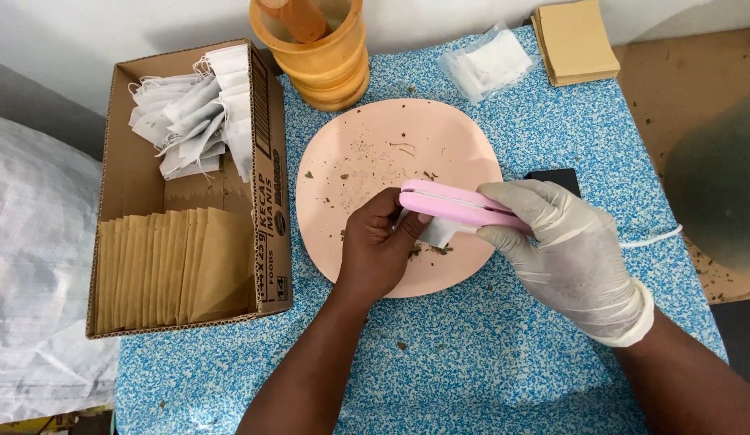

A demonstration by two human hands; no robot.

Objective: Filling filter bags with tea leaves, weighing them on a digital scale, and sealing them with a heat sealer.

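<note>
My bare left hand (377, 246) pinches a small white tea bag (436, 233) over the near side of a round pink plate (355, 161). My right hand (564, 246), in a white glove, squeezes a pink hand-held sealer (451, 205) whose jaws clamp the top edge of that bag. Dried herb crumbs are scattered over the plate. A white cord (653, 238) runs off to the right from behind the gloved hand.
A cardboard box (270, 193) at the left holds white tea bags (194, 109) and a row of brown paper envelopes (174, 266). An orange mortar with pestle (323, 48) stands behind the plate. A clear packet (488, 63) and brown envelope stack (575, 40) lie at the back right.
</note>
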